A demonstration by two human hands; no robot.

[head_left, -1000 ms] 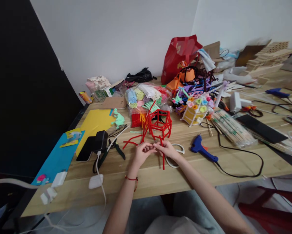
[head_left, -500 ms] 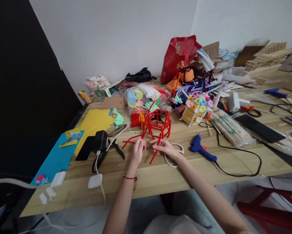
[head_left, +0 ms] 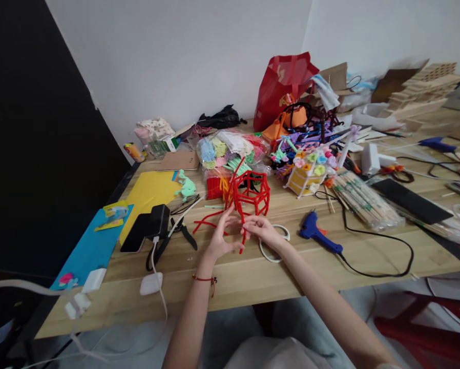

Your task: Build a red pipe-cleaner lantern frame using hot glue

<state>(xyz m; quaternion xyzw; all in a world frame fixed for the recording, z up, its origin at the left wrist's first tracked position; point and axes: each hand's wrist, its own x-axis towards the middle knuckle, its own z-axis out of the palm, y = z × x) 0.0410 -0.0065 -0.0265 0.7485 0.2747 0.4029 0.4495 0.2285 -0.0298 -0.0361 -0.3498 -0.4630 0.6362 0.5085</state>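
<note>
Between my hands a red pipe cleaner (head_left: 243, 241) stands roughly upright. My right hand (head_left: 261, 229) pinches it near its middle. My left hand (head_left: 221, 240) is spread, thumb and fingers apart, with the thumb close to the pipe cleaner's lower end; whether it touches is unclear. Just beyond my fingers sits a red cage-like frame (head_left: 268, 192) built of pipe cleaners. Loose red pipe cleaners (head_left: 205, 221) lie crossed to the left of my left hand. A white ring-shaped roll (head_left: 264, 251) rests on the table, partly behind my right wrist.
A blue glue gun (head_left: 317, 233) with a black cord lies to the right. Pliers (head_left: 184, 233), a black phone (head_left: 134, 234) and a charger are on the left. Behind are bagged pipe cleaners (head_left: 218, 148), a flower basket (head_left: 305, 179) and bagged sticks (head_left: 362, 200).
My left hand has opened from a closed pinch and its fingers now spread towards the pipe cleaner. My right hand has brought the pipe cleaner slightly left and more upright.
</note>
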